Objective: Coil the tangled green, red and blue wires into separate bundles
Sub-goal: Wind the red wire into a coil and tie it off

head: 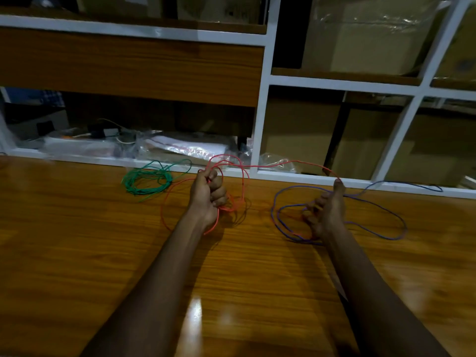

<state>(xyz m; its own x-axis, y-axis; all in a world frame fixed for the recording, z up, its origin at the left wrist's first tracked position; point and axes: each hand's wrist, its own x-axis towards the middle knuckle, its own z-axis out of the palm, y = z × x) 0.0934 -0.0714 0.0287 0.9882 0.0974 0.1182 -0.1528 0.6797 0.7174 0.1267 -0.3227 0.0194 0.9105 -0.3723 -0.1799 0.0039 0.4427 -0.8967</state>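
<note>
Loops of red wire [230, 207] sit bunched in our left hand [208, 195], gripped in a fist just above the desk [77, 240]. Our right hand [327, 215] pinches the free strand and draws it out sideways, probably to feed the next turn. The blue wire [296, 187] sprawls loose around that hand, and the green wire [144, 180] lies coiled apart at the left.

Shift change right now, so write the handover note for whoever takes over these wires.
Left hand grips a bunch of red wire loops. Right hand pinches the red wire's free run, stretched between the hands.
Green wire lies coiled on the table, beyond and left of the left hand. Blue wire sprawls loose around the right hand.
Done: green. Left: finish coiling red, then blue.
</note>
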